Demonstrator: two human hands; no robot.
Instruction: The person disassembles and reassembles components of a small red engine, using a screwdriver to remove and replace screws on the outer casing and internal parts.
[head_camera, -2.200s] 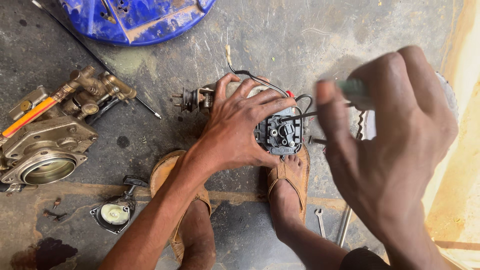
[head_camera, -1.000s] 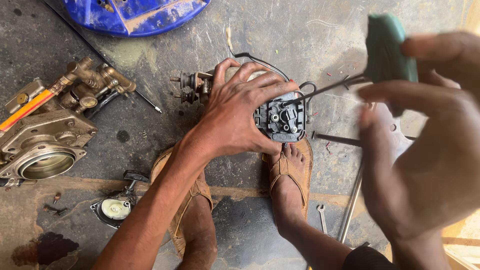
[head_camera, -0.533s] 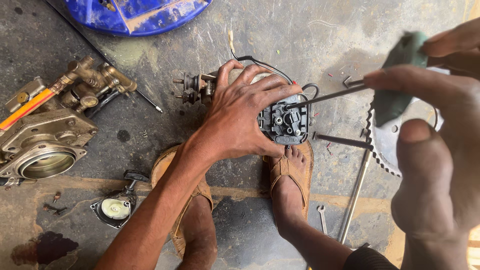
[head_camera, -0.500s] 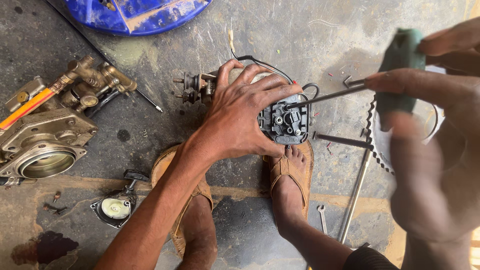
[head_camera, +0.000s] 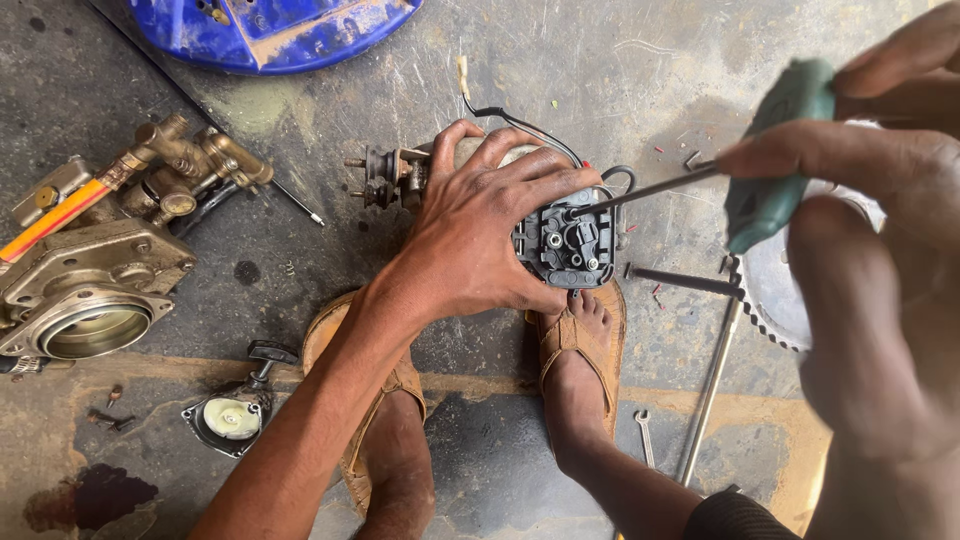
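Pressing down on a small grey metal motor unit with a black plastic end cap (head_camera: 565, 240), the left hand (head_camera: 480, 240) lies spread over the body of that unit, fingers apart and curled over its top and sides, the thumb low near the cap's lower edge. The unit rests on the stained concrete floor (head_camera: 600, 70) just above the toes of the two feet in tan leather sandals (head_camera: 575, 335). The right hand (head_camera: 870, 280), close to the camera and right of the unit, is closed around the green handle of a long thin-shafted screwdriver (head_camera: 775, 160), fingers clamped on it. The screwdriver's long axis runs from that handle leftward and slightly down, its steel tip meeting the upper edge of the black cap beside the left fingertips. So the cap lies left of and below the right hand, under the left one, which is the nearer. Well left of the unit sits a brass-coloured cast housing with a round bore (head_camera: 90, 300); right of it lies a toothed steel sprocket (head_camera: 775, 300).
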